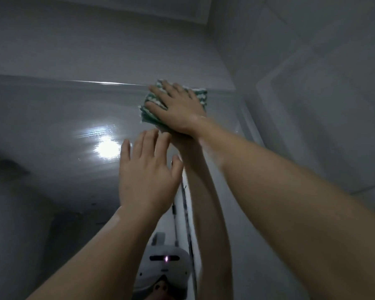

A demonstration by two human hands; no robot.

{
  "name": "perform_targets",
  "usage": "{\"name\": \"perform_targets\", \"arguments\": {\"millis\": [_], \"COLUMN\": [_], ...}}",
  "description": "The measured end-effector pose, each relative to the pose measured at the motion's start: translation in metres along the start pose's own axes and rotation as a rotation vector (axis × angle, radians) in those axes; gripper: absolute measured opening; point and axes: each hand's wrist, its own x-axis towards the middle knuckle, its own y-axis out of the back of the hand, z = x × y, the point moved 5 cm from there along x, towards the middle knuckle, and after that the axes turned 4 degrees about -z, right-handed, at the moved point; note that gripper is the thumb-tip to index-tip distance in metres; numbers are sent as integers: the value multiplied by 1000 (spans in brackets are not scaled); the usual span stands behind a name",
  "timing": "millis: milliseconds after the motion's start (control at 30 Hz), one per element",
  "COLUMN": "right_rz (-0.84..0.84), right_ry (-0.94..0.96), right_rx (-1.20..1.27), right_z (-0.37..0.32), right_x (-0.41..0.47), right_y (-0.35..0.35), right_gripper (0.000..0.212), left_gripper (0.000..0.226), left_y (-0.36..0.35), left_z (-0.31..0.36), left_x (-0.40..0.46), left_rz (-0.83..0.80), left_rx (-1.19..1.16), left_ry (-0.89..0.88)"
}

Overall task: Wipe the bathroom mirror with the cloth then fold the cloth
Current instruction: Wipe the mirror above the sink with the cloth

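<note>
The mirror (63,131) fills the left and middle of the head view, its top edge running across at about a quarter down. A green and white cloth (201,96), folded into a pad, lies flat against the glass just under that top edge, near the mirror's right side. My right hand (178,107) presses on it with straight, spread fingers. My left hand (147,174) lies lower and to the left, fingers straight, flat on or close to the bare glass. Part of the cloth is hidden under my right palm.
A light glare (106,146) shines on the glass left of my left hand. Grey tiled wall (312,83) meets the mirror at the right corner. The reflection shows my arms and a white headset (164,265) at the bottom.
</note>
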Motion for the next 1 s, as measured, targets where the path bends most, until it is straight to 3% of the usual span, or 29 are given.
{"name": "perform_targets", "arguments": {"millis": [200, 367, 700, 833, 900, 1000], "right_rz": [19, 56, 86, 51, 48, 17], "right_ry": [-273, -417, -457, -447, -442, -423], "right_rx": [-29, -6, -36, -11, 19, 60], "right_z": [99, 124, 94, 67, 50, 14], "right_x": [-18, -14, -23, -25, -25, -17], "right_y": [11, 13, 8, 6, 3, 0], "right_gripper": [61, 60, 59, 58, 57, 57], "left_gripper": [52, 51, 54, 66, 61, 45], "left_y": [2, -1, -3, 7, 19, 38], "left_z": [0, -2, -2, -4, -19, -64], "left_x": [1, 0, 2, 5, 5, -2], "left_rz": [-9, -16, -68, -147, -124, -64], "left_rx": [-24, -17, -36, 38, 76, 86], "left_ry": [-6, -19, 3, -95, -201, -202]}}
